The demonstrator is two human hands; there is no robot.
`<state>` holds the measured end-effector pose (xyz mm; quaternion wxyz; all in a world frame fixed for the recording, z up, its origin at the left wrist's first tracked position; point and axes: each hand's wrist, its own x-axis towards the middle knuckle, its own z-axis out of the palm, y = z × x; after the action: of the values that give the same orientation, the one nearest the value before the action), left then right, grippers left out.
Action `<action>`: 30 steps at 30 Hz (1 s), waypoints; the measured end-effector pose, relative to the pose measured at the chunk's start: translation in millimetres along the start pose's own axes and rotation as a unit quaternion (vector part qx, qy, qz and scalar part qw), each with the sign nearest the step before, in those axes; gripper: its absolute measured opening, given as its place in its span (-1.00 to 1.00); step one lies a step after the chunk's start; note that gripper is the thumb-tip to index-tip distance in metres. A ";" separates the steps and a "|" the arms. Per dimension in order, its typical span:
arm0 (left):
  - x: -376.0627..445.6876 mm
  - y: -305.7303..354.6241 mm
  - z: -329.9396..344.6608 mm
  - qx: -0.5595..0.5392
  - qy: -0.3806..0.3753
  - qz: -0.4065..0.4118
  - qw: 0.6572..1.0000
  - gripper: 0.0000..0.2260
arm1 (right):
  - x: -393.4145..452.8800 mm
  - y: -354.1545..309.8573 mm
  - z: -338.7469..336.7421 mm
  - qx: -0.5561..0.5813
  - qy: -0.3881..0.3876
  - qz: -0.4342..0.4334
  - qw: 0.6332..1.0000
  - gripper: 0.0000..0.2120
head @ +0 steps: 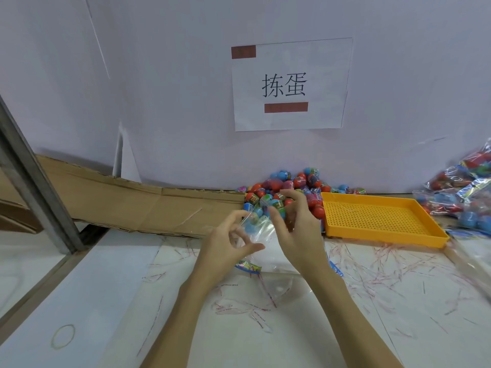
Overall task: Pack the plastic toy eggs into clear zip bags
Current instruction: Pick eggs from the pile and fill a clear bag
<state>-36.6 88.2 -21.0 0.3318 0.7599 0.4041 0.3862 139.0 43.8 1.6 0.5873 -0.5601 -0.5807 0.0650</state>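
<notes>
Beneath both hands the tabletop (265, 328) lies strewn with red strips; beyond my grip sits the egg pile (287, 192), the yellow tray (382, 219) to its right. Left hand (225, 243) and right hand (297, 235) each pinch the clear zip bag (259, 235), probably spreading its mouth for eggs

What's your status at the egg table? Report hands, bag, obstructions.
Left hand and right hand both pinching the clear bag open. Egg pile right behind, none in hand. Yellow tray off right, nothing blocking.
</notes>
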 end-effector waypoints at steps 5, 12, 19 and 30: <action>0.3 -1.4 -0.9 0.016 0.015 0.005 1.000 -0.42 | 1.7 2.3 -8.5 -0.057 -0.044 -0.036 0.997 -0.75; -0.8 2.0 1.0 0.033 -0.006 -0.008 0.999 -0.37 | 2.1 1.0 -14.2 -0.069 -0.127 -0.083 0.986 -0.66; -4.0 9.7 -1.2 0.046 -0.016 0.002 0.999 -0.49 | -0.3 1.7 -9.0 0.013 -0.184 0.004 0.983 -0.77; -3.4 12.7 -0.7 0.028 -0.038 0.030 0.998 -0.70 | 0.6 -2.7 -10.8 0.053 -0.230 0.027 0.971 -0.85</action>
<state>-33.9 79.6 -11.4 0.3141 0.7949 0.3784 0.3553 145.8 36.9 7.2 0.4645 -0.5141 -0.6805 0.2386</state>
